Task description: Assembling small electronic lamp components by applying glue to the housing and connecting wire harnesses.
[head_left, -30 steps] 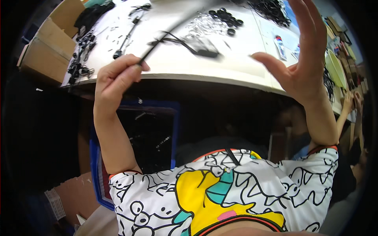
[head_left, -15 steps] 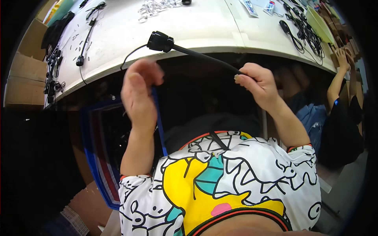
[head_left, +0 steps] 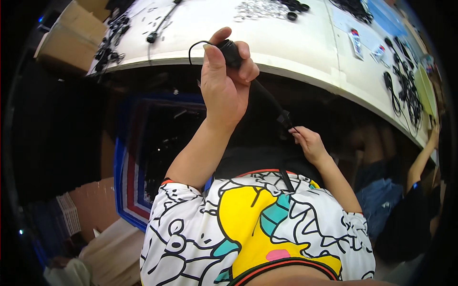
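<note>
A black round head (head_left: 231, 53) is in my left hand (head_left: 223, 90), raised at the table's near edge, with its fingers wrapped round it. A thin black cable (head_left: 192, 46) curves off beside the head toward the table edge. From the head a black gooseneck stem (head_left: 268, 94) slants down to the right. At its lower end sits a small dark block (head_left: 284, 118), whose kind is too dim to tell. My right hand (head_left: 311, 144) is lower and nearer to me, its fingertips pinched on a thin black cord by this end.
The white table (head_left: 305, 71) bears clear rings (head_left: 260, 10), black caps (head_left: 292, 15), a tube (head_left: 356, 44) and black cables (head_left: 405, 86). A blue-rimmed bin (head_left: 119, 181) stands below at left. Cardboard boxes (head_left: 76, 35) are far left. Another person's arm (head_left: 422, 155) is at right.
My left hand, empty before, has closed round the head. My right hand has moved down and nearer, from the stem to the cord at its end. The view has shifted left.
</note>
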`<state>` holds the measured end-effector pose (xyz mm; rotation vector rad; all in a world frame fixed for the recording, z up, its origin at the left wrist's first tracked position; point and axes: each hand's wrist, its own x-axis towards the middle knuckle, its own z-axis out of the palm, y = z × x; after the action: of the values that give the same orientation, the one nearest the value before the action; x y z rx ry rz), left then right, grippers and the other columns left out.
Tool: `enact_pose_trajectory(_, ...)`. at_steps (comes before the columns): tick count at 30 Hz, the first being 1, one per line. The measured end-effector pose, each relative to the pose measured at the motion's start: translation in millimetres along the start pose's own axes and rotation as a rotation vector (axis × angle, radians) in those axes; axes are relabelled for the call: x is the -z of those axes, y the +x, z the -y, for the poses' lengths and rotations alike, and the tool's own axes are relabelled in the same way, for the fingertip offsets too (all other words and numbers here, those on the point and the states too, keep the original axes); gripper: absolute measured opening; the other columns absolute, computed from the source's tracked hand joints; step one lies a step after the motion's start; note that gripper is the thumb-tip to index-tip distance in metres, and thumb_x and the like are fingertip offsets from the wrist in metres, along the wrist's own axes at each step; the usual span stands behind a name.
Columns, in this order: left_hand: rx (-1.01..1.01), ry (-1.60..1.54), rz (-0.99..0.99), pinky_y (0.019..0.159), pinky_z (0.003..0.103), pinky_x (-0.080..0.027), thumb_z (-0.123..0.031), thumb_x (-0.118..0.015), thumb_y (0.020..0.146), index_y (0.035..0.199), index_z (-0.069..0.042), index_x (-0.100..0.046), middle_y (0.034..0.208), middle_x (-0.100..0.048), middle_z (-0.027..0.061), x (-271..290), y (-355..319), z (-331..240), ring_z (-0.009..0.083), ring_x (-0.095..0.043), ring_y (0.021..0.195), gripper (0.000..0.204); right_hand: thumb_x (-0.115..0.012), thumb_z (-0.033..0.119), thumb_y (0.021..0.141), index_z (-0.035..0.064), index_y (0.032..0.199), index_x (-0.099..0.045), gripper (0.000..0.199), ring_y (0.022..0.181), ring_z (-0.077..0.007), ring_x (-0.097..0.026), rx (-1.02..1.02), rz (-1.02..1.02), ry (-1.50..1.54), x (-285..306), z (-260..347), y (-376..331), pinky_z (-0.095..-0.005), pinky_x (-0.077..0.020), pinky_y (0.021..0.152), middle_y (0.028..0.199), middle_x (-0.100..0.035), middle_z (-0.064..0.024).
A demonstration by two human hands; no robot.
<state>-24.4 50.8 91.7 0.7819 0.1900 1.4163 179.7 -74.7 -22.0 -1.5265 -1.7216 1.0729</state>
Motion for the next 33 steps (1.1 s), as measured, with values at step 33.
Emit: enact_pose_trajectory(33, 0.492, 0.348, 0.298, 0.070, 0.022, -0.037, -0.012, -0.051, 0.083, 0.117, 0.001, -0.040, 0.095, -0.050, 0.0046, 9.2, -58.4, 39.3, 0.0088, -0.045, 0.081, 0.038, -0.063, 0.016, 0.073, 0.0062, 0.090, -0.063, 0.020, 0.086, -0.0233, -0.056, 0.564, -0.294, -0.281, 49.7, 112.0, 53.2, -0.0316, -0.0447, 0.076, 0.093, -0.060, -0.0084)
